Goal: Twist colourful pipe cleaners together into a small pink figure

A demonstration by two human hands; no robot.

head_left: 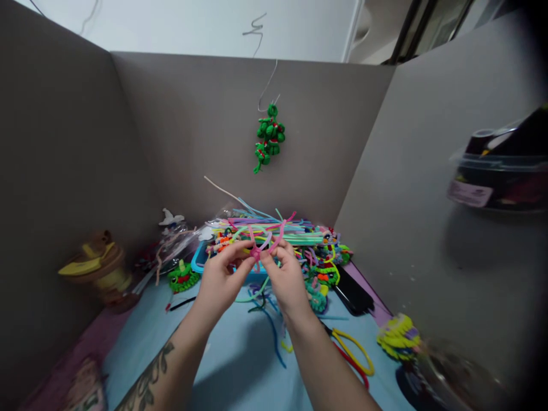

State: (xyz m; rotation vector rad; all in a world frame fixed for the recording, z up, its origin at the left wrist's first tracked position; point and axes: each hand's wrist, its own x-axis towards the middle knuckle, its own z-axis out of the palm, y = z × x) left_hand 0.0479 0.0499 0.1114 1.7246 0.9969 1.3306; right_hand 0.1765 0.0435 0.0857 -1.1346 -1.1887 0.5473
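Note:
Between my two hands is a pink pipe cleaner piece [256, 252], a small knotted centre with several strands sticking out, some pink and some paler. My left hand [226, 274] pinches it from the left with thumb and fingertips. On the other side my right hand [283, 271] has thumb and fingers closed on it too. Both hands are held up over the blue cloth [231, 359], in front of a blue tray [198, 257] heaped with pipe cleaners [295, 234]. A pale green strand [246, 298] curves below the hands; I cannot tell what it joins.
Pliers with red and yellow handles [357, 348] lie by my right forearm. Beyond them are a black phone [353, 291] and a yellow fuzzy piece [398, 338]. A green fuzzy figure [183, 277] sits left. Green figures [270, 137] hang from a wire on the grey back panel [192, 125].

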